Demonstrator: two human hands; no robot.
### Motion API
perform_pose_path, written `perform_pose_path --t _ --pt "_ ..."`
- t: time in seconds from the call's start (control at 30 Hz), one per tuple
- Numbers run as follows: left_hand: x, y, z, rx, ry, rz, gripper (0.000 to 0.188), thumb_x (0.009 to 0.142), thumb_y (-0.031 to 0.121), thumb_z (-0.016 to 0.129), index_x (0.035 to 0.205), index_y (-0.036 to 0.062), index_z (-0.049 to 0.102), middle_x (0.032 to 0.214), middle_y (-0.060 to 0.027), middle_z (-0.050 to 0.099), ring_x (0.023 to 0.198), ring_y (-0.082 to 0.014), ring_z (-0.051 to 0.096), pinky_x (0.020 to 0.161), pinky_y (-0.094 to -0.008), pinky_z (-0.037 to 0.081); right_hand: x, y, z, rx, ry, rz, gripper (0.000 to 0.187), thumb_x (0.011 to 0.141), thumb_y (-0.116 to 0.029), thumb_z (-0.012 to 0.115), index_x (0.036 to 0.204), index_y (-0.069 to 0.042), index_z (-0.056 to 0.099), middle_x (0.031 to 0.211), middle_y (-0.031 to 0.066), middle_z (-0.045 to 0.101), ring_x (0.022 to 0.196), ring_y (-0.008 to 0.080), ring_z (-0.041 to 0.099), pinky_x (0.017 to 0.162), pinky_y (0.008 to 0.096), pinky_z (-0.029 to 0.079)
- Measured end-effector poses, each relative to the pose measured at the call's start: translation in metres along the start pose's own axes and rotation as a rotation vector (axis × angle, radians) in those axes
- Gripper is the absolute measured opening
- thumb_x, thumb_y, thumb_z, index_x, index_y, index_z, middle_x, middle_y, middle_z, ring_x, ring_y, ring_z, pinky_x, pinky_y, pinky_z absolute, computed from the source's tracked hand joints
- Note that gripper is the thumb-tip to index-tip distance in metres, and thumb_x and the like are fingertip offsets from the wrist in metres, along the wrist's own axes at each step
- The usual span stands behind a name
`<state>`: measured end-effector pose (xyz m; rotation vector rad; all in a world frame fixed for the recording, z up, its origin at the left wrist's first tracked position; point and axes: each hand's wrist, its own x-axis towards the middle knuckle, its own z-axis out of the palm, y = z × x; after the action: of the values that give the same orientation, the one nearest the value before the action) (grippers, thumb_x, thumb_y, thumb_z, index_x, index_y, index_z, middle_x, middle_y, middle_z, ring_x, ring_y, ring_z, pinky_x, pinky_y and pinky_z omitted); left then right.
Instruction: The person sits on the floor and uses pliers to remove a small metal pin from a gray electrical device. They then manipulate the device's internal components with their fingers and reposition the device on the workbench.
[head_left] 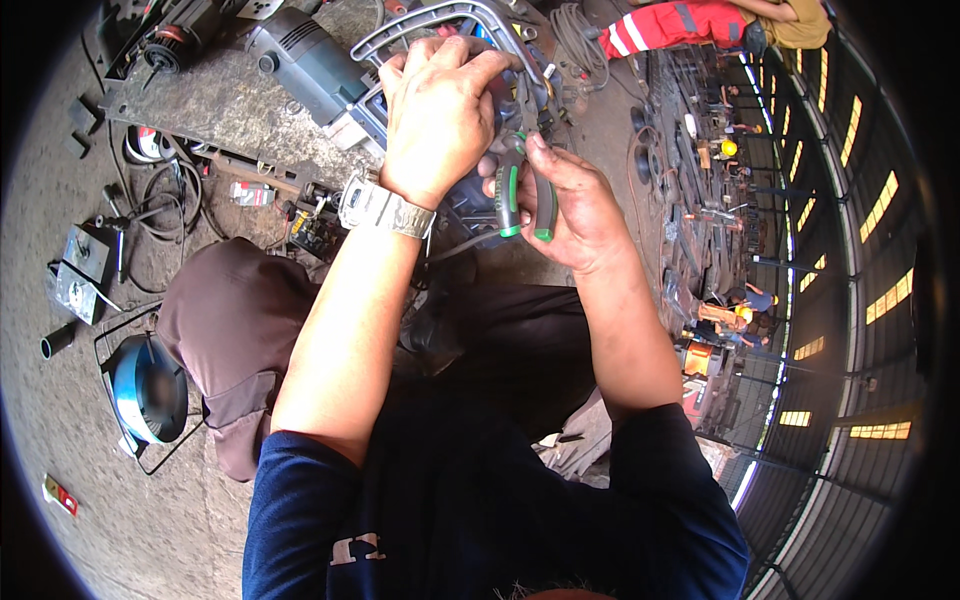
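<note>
A large power tool with a dark motor housing (305, 68) and a long grey handle frame (430, 18) lies on the work surface ahead of me. My left hand (440, 95), with a metal watch on its wrist, lies over the machine's body. Its fingers curl down onto the machine, and their tips are mostly hidden. Just to the right, my right hand (575, 205) is closed around pliers with black and green handles (512, 190). The handles stand a little apart, and the jaws point up toward the machine's frame; what they touch cannot be made out.
A concrete slab (230, 95) bears the machine. Cables, a metal box (88, 255), a short pipe (58, 342) and a blue round fan-like device (148, 388) lie at left. Close at left is a brown-clothed knee (235, 310). A person in red trousers (675, 28) is beyond.
</note>
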<state>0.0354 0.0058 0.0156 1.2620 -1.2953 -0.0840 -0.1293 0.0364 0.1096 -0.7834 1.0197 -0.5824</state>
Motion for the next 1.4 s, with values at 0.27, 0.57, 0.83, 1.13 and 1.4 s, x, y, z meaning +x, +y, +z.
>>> perform_pose_path --t 0.27,0.57,0.83,1.13,1.4 --pt "0.001 -0.009 0.004 -0.05 0.13 -0.09 0.021 0.083 0.016 0.072 0.104 0.0104 0.073 0.105 -0.0106 0.068 0.106 -0.0342 0.062 0.094 -0.0487 0.045 0.002 0.009 -0.006 0.008 -0.049 -0.047 0.041 0.112 -0.037 0.055 0.132 -0.003 0.064 0.111 0.0231 0.076 0.093 0.0303 0.076 0.067 0.0372 0.061" --pt "-0.003 -0.02 0.001 -0.05 0.082 -0.03 0.015 0.084 0.02 0.073 0.092 0.0079 0.074 0.104 -0.0099 0.069 0.101 -0.0348 0.061 0.091 -0.0485 0.045 0.007 0.0 -0.02 -0.065 -0.125 0.014 0.042 0.112 -0.043 0.054 0.127 -0.006 0.064 0.111 0.0272 0.076 0.088 0.0357 0.08 0.046 0.0305 0.056" --pt "-0.001 -0.021 0.005 -0.053 0.078 -0.031 0.014 0.083 0.021 0.073 0.091 0.0088 0.073 0.099 -0.0104 0.068 0.098 -0.0353 0.06 0.09 -0.0484 0.045 -0.007 -0.038 0.0 -0.325 0.037 0.017 0.033 0.111 -0.037 0.059 0.124 -0.007 0.066 0.102 0.0197 0.079 0.06 0.0227 0.074 0.038 0.0247 0.045" --pt "-0.002 -0.018 0.007 -0.065 0.093 -0.037 0.018 0.082 0.021 0.073 0.094 0.0092 0.075 0.1 -0.01 0.069 0.1 -0.0343 0.061 0.089 -0.0483 0.045 -0.006 -0.051 -0.022 -0.5 0.105 -0.045 0.03 0.109 -0.031 0.064 0.121 -0.004 0.066 0.091 0.005 0.074 0.058 0.0078 0.066 0.037 0.0203 0.043" --pt "-0.004 -0.021 -0.001 -0.035 0.08 -0.043 0.016 0.083 0.02 0.073 0.094 0.0091 0.074 0.1 -0.0103 0.068 0.099 -0.0343 0.061 0.089 -0.047 0.045 0.01 -0.05 0.023 -0.666 0.21 -0.084 0.028 0.11 -0.026 0.061 0.119 0.001 0.062 0.093 0.0087 0.068 0.059 0.0078 0.055 0.039 0.0218 0.038"
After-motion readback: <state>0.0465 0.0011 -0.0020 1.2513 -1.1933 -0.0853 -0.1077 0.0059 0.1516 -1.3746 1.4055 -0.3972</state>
